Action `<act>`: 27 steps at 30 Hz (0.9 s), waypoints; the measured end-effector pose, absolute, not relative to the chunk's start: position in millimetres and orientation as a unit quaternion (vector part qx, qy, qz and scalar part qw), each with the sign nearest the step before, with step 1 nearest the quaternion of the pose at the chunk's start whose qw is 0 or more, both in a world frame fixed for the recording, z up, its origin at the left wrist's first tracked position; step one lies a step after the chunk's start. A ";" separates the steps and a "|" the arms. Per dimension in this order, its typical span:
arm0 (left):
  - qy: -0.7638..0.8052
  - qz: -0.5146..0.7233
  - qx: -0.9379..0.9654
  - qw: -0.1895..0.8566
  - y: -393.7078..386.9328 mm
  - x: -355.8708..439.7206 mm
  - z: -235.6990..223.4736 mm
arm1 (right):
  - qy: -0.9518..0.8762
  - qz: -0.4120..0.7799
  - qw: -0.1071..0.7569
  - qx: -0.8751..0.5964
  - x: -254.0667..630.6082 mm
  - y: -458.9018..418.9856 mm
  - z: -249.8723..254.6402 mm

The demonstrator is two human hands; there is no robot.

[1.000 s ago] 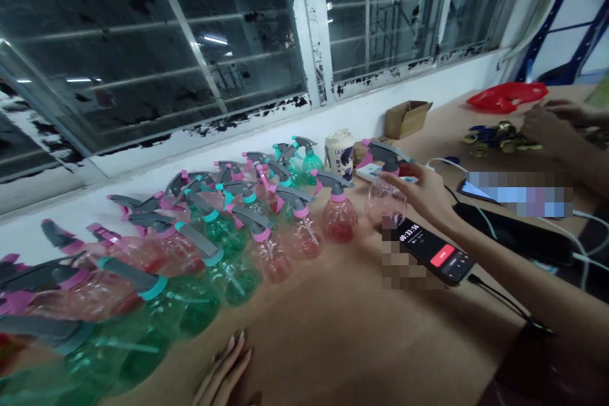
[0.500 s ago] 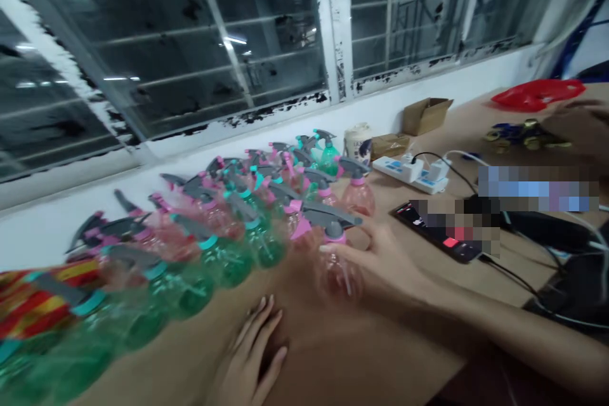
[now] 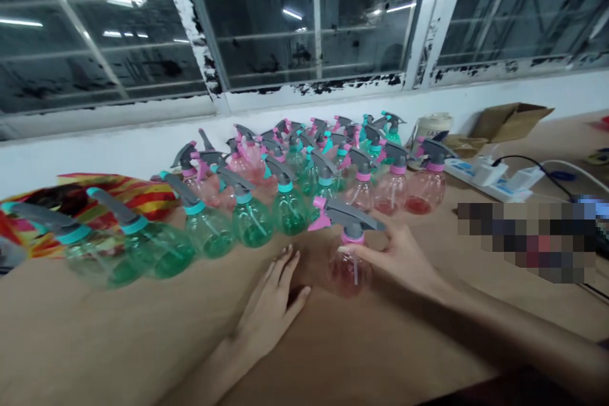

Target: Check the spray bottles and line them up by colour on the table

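Note:
My right hand [image 3: 397,260] grips a clear pink spray bottle [image 3: 349,269] around its upper body, just below the pink collar. The bottle stands upright with its grey trigger head and pink nozzle turned to the left. My left hand [image 3: 271,298] rests flat on the brown tabletop [image 3: 304,355], fingers stretched out, left of that bottle and apart from it. Beyond my hands stands a row of green spray bottles [image 3: 252,222] with turquoise collars. Behind them and to the right are several pink spray bottles [image 3: 359,193]. The held bottle's far right side is hidden by my fingers.
A red and yellow patterned bag [image 3: 157,196] lies at the left behind the green bottles. Toward the back right are a white cup [image 3: 432,125], an open cardboard box [image 3: 511,124] and a white power strip [image 3: 476,181] with chargers and cables. A window wall borders the table.
The view has swung left, so the bottles and window appear further right. My left hand shows further forward and more fully. My right hand still grips the pink spray bottle.

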State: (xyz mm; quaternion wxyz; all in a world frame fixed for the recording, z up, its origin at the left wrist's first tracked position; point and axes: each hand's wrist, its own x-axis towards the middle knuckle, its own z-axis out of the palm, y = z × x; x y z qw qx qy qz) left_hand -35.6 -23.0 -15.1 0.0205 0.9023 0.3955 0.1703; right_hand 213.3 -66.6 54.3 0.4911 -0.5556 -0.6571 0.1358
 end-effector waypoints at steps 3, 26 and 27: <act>0.392 0.152 0.907 0.019 -24.0 -34.7 -14.9 | -0.668 0.148 0.474 -0.554 213.4 -71.7 54.6; 0.365 0.152 0.919 0.001 -34.0 -33.2 -10.8 | -0.695 0.372 0.459 -0.411 193.0 -38.2 67.0; 0.366 0.148 0.919 0.000 -34.0 -33.3 -10.9 | -0.690 0.362 0.469 -0.415 192.8 -36.4 65.2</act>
